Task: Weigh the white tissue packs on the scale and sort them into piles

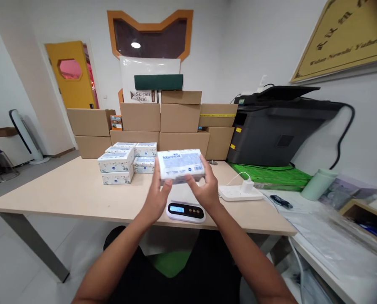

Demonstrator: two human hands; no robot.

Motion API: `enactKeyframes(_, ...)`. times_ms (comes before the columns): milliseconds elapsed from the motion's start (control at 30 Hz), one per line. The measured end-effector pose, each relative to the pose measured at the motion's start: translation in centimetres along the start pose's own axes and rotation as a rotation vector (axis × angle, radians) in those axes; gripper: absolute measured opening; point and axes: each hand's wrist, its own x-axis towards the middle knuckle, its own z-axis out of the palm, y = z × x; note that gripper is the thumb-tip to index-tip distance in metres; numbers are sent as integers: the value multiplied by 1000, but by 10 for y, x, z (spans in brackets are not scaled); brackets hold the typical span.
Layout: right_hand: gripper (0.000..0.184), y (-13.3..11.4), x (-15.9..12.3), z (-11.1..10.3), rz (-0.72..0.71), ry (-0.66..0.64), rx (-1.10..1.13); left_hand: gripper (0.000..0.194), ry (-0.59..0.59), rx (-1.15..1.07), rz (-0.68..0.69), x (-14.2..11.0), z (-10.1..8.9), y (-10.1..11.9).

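Note:
Between my two hands is a white and blue tissue pack (181, 164), lifted above a white digital scale (186, 213) whose small display is lit. My left hand (157, 192) grips the pack's left end, thumb at its front lower edge. At the opposite end, my right hand (205, 185) is closed on it in the same way. The pack partly hides the scale's plate; I cannot tell whether they touch. To the left, several similar tissue packs (115, 162) stand stacked on the light wooden table (65, 194).
Stacked cardboard boxes (141, 118) line the table's back edge. A white power strip (239, 193) with a plugged-in charger lies right of the scale. Farther right are a black printer (277, 131), a pale green cup (319, 184) and a side table with papers.

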Motion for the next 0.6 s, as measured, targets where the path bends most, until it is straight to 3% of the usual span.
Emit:
enactKeyframes(100,81,-22,26,10,-456,-94,-108,84,136,133,232,-2,-46,17)
enactKeyframes(167,80,-26,44,29,-612,-128,-145,82,182,257,390,5,-74,22)
enactKeyframes(267,77,-19,65,63,-584,-164,-151,89,140,480,496,31,-110,23)
enactKeyframes(400,67,-4,85,89,-497,-171,-136,93,-21,730,361,76,-150,26)
enactKeyframes(500,62,8,98,97,-508,-170,-158,83,-45,868,277,107,-173,28)
enactKeyframes(600,61,22,113,115,-436,-222,-177,77,-66,879,179,141,-184,16)
